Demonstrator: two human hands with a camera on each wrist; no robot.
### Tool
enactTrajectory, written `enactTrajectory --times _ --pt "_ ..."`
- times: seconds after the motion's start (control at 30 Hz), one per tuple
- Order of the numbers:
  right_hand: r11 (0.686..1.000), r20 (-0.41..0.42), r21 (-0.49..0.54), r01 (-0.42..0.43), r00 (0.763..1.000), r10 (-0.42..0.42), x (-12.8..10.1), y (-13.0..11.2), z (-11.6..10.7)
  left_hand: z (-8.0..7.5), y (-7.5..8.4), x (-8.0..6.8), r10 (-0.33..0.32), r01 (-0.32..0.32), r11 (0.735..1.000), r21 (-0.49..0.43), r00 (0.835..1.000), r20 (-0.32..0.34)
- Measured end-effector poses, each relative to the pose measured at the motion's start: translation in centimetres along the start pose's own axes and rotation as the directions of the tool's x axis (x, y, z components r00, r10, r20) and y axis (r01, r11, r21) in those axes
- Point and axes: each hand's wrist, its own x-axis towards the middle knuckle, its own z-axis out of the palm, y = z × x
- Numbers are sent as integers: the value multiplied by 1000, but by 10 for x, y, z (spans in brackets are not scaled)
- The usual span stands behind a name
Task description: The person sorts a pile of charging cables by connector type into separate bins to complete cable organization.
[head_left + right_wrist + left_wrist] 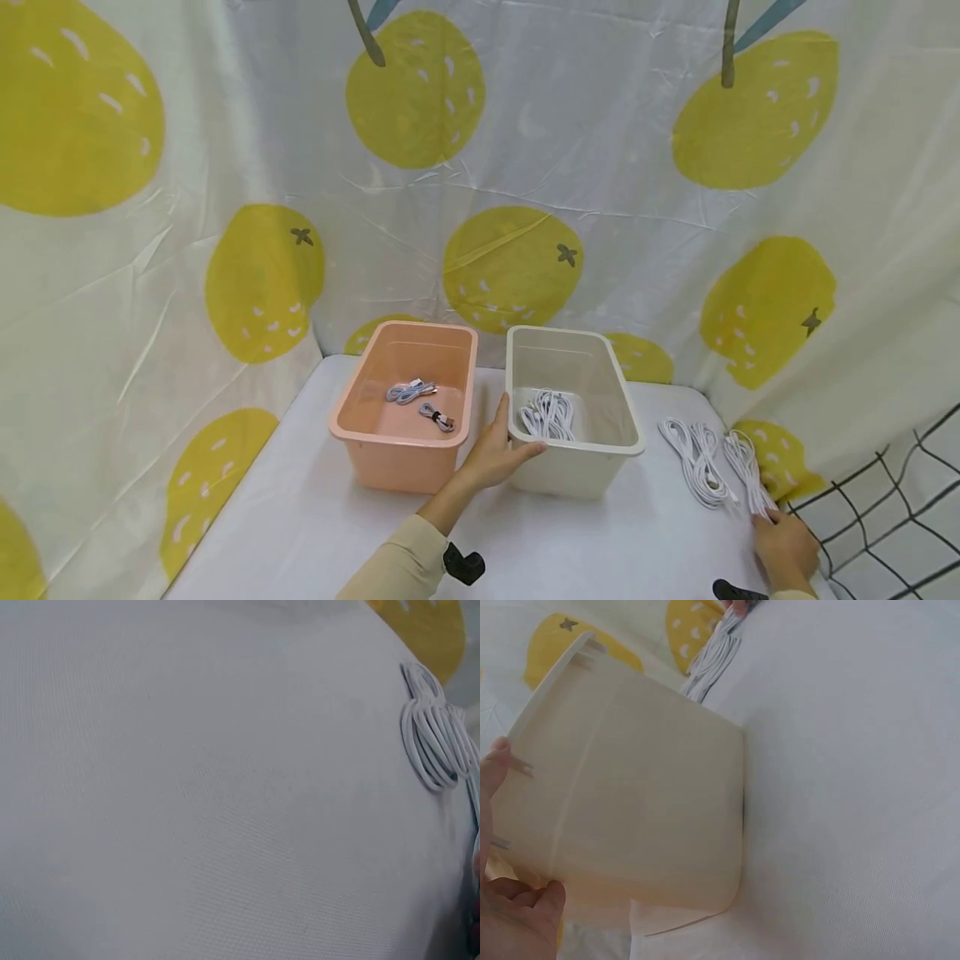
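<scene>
White cable coils are lying at the table's right edge, and the right hand point(783, 546) is pinching the near end of the rightmost white cable bundle point(746, 468); gathering every loop before lifting would probably stop it unravelling. A second white bundle point(693, 458) is lying just beside it. The left hand point(497, 454) is gripping the near left corner of the cream bin point(626, 421), thumb over the rim, forearm reaching forward; keeping that bin steady should ease the drop.
</scene>
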Motion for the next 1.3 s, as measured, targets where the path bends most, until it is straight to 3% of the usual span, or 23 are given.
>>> enactTrajectory --times 0.23,0.67,0.97,1.3 --pt "998 -72 54 -27 997 31 -6 -2 -1 4 1 0 3 -3 1000 16 1000 15" --pt "969 -213 214 126 974 -80 3 -35 -14 -2 -2 3 21 -21 1000 -3 1000 -14" --pt "959 -160 218 179 976 -146 0 -63 -30 -3 -4 2 62 -62 998 -13 998 -26" --pt "945 -116 250 213 975 -189 -7 -82 -47 0 -4 1 45 -45 999 4 999 -16"
